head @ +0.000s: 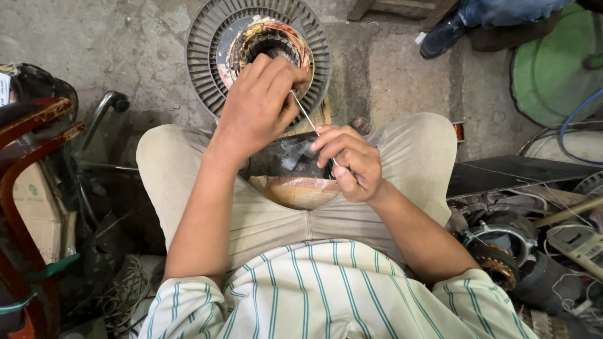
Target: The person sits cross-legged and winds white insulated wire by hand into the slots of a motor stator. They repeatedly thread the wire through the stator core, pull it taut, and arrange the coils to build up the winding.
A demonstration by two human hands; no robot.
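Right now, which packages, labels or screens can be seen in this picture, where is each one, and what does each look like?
Cardboard box: far left, behind the red metal frame; brown, rectangular, worn.
Plastic packet: on the person's lap, below the right hand; clear wrap over something tan.
Printed label: lower right, on a pale flat device among motor parts; white rectangle with dark print.
White label edge: far left border, mostly cut off.
No screens visible.

The left hand [257, 103] is raised and extended forward, fingers curled together in a pinch, forearm straight. The right hand [352, 163] sits lower and closer to the body, fingers pinched, wrist bent inward, elbow flexed.
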